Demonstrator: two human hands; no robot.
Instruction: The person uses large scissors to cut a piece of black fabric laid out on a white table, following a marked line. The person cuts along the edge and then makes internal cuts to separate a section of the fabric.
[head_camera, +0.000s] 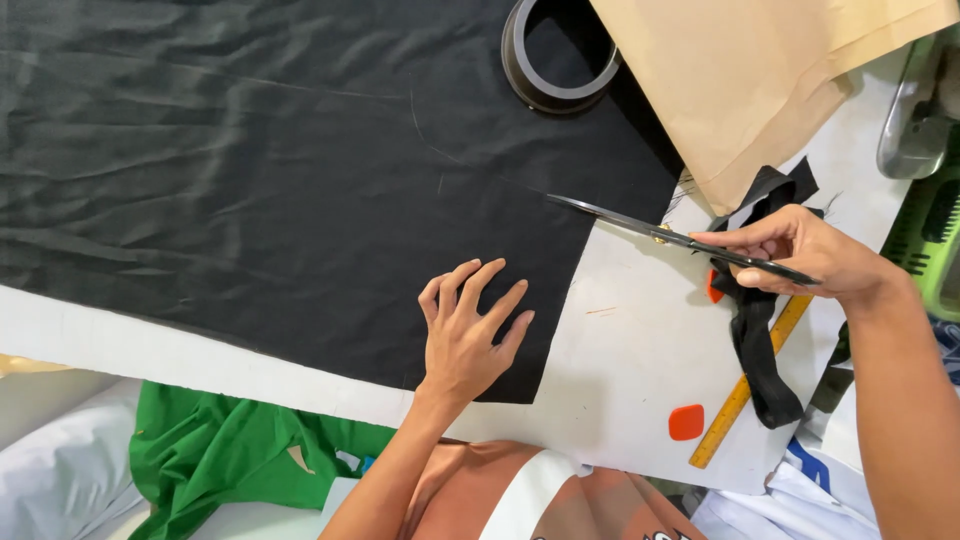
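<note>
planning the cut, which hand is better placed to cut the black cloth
Right: the right hand already holds the scissors with the blades at the black cloth edge; the left hand lies flat on it.

The left hand lies flat, fingers spread, on the black fabric covering the white table, while the right hand holds scissors at the fabric's edge, above a yellow ruler and black scraps.

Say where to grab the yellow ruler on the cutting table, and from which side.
Grip the yellow ruler at its lower end near the orange chalk, coming from the table's near edge. That end lies bare; the upper end sits under the black fabric strip and right hand.
</note>
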